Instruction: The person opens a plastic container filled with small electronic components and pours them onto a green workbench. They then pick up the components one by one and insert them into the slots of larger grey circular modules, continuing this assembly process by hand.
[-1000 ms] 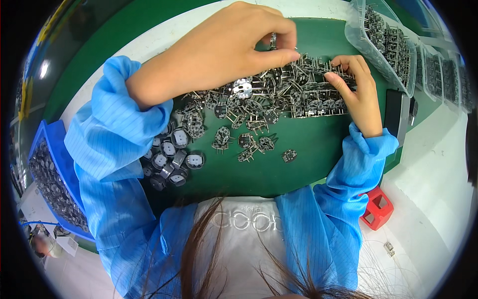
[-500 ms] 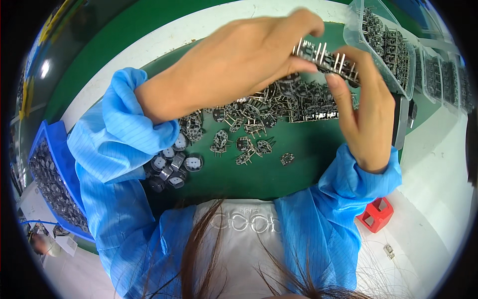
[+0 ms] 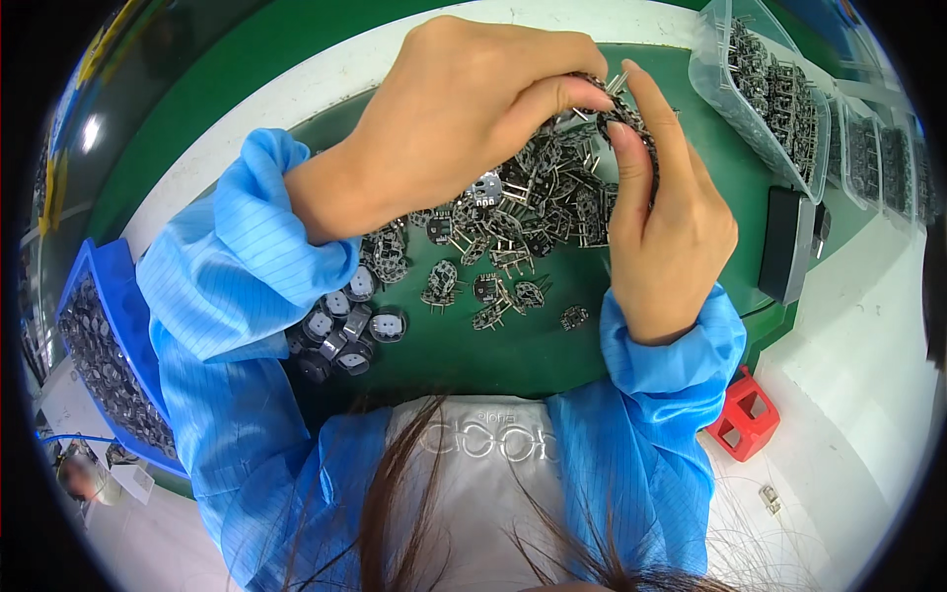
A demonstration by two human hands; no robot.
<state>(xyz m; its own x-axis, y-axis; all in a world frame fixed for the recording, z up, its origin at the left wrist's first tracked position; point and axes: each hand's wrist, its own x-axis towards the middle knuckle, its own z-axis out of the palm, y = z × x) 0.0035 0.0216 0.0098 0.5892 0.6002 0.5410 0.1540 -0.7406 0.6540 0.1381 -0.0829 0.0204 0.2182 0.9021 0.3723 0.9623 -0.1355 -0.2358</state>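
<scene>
High over the work mat, my right hand [image 3: 676,222] is closed on a short row of small circuit boards [image 3: 631,111] with metal pins, held between its thumb and fingers. My left hand [image 3: 464,109] pinches at the upper end of that row, its thumb and forefinger on small boards there. The fingers partly hide what each hand holds. Below them lies a heap of similar pinned circuit boards [image 3: 562,207], with a few loose ones nearer me. Close to my left sleeve sits a cluster of round black parts with pale centres [image 3: 340,326].
A blue bin [image 3: 110,286] full of small dark parts stands at the left. Clear plastic bins [image 3: 817,187] of pinned boards line the far right. On the right are a black box [image 3: 781,242] and a red block with openings [image 3: 742,419]. Green mat [image 3: 464,370] covers the table.
My right hand has moved left with the row of boards, closer to my left hand. The row has turned from lying across to standing more steeply. The left fingers have closed in on its end.
</scene>
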